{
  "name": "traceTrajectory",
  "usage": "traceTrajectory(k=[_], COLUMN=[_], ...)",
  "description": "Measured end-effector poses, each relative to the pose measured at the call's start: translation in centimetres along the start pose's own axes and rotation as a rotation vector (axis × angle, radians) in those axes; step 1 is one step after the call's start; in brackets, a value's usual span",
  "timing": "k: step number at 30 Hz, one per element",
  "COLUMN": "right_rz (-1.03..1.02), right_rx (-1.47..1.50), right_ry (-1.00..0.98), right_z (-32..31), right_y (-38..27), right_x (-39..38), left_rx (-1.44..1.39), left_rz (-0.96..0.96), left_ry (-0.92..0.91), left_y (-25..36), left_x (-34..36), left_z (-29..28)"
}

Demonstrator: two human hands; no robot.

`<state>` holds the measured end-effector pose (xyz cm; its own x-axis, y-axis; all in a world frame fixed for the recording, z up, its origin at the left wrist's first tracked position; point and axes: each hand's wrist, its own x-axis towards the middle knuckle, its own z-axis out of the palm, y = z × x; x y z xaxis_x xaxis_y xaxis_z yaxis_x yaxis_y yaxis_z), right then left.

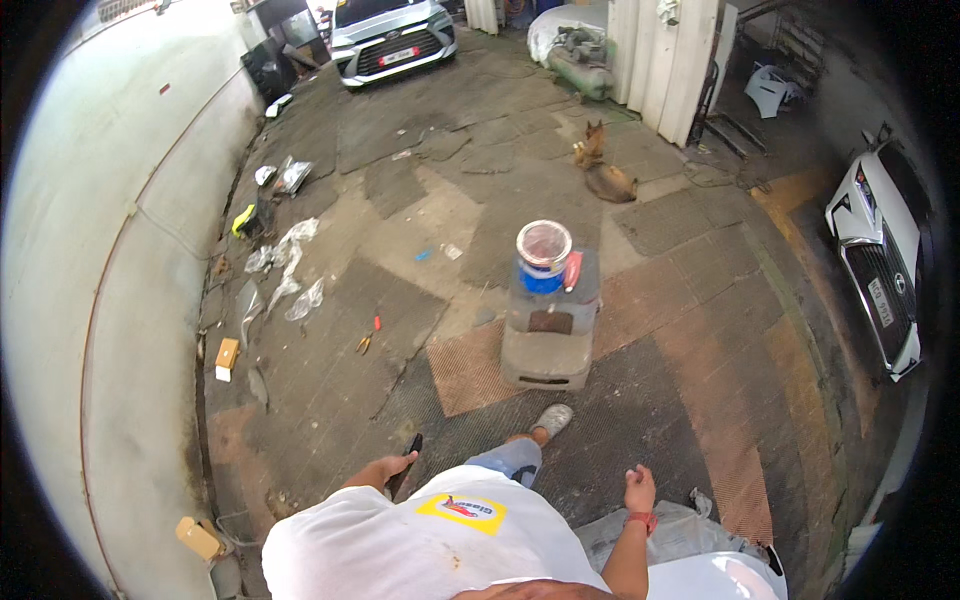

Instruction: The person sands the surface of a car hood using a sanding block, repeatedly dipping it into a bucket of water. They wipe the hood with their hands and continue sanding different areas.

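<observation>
My left hand (396,464), low at the left of my body, is closed round a slim black object (413,445) whose kind I cannot make out. My right hand (640,490) hangs at my right side with its fingers curled in and nothing showing in them. Below it lie crumpled clear plastic sheeting (610,530) and a glossy white panel (700,577). Ahead of me stands a worn grey box-like seat (545,355). On its top are a clear pail with a blue lower part (543,245) and a red-and-white tube (573,270).
Orange-handled pliers (364,343) and a small red-handled tool (378,322) lie on the floor. Crumpled plastic (290,250) and a small carton (228,352) lie near the left wall. A dog (608,180) rests beyond the seat. Cars stand ahead (392,45) and right (880,250).
</observation>
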<state>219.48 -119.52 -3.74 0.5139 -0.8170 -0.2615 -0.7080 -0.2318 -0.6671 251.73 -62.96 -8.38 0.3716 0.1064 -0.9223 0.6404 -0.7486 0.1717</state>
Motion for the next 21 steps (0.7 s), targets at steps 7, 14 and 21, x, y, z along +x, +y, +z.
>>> traceTrajectory(k=[7, 14, 21], right_rz=[0.235, 0.653, 1.044], right_rx=[-0.407, -0.443, 0.124], right_ry=[-0.232, -0.145, 0.135], right_z=[-1.9, -7.7, -6.8], right_y=[19.0, 28.4, 27.8], right_x=[0.7, -6.2, 0.5], left_rx=[0.6, 0.86, 0.882], left_rz=[0.251, 0.484, 0.409], left_ry=[-0.042, -0.365, -0.332], left_y=[29.8, 54.5, 70.8], left_x=[1.3, -3.3, -4.9], left_z=[11.0, 27.6, 45.5])
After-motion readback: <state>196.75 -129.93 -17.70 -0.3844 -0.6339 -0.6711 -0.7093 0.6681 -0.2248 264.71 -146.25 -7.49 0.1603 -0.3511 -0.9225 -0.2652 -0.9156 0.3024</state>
